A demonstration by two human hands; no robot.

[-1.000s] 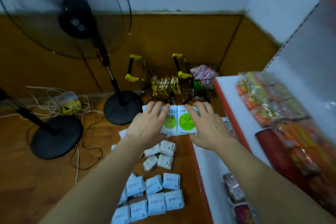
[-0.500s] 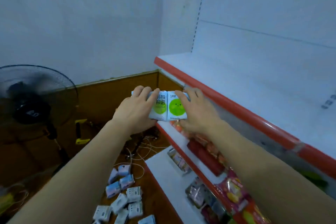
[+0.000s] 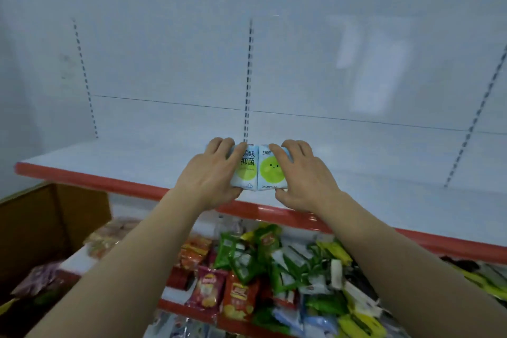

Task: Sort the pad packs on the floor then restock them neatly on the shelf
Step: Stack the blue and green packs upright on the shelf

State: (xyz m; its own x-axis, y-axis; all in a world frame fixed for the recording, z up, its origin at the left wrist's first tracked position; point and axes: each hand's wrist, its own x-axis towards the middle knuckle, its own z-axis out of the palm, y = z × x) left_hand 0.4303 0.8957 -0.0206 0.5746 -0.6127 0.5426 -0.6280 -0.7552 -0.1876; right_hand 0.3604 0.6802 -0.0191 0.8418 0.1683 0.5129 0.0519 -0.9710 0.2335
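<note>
Over the shelf (image 3: 142,162) front edge: pad packs (image 3: 258,170), side by side.
Left hand (image 3: 211,178): fingers curled round the left pack.
Right hand (image 3: 304,175): fingers curled round the right pack.

White pad packs (image 3: 258,170), green circles

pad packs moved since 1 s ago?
Yes. The pad packs went up from above the floor to the white shelf, held by left hand and right hand.

pad packs (image 3: 258,170) side by side over shelf (image 3: 137,158), snack packets (image 3: 247,269) below
</note>
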